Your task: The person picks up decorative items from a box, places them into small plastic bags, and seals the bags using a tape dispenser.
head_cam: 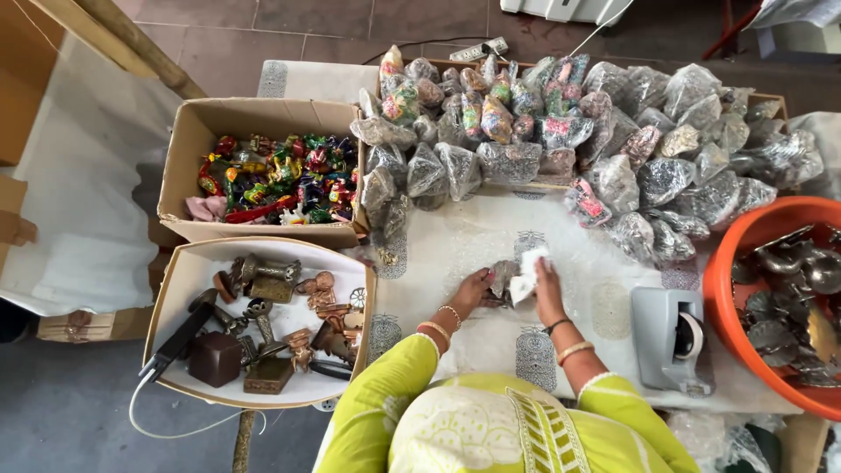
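My left hand [471,292] grips a small dark metal piece [503,278] on the patterned white tablecloth [455,241]. Beside it, my right hand [547,293] holds a white cloth or paper [526,274] pressed against the same piece. Both hands meet near the middle of the table, just in front of my yellow-green sleeves. Bangles circle both wrists.
A heap of small plastic-wrapped items [578,140] covers the far side. An orange tub [740,254] of metal pieces stands right, a grey tape dispenser [670,342] next to it. Left are a box of colourful figures [263,171] and a box of brass pieces [263,324].
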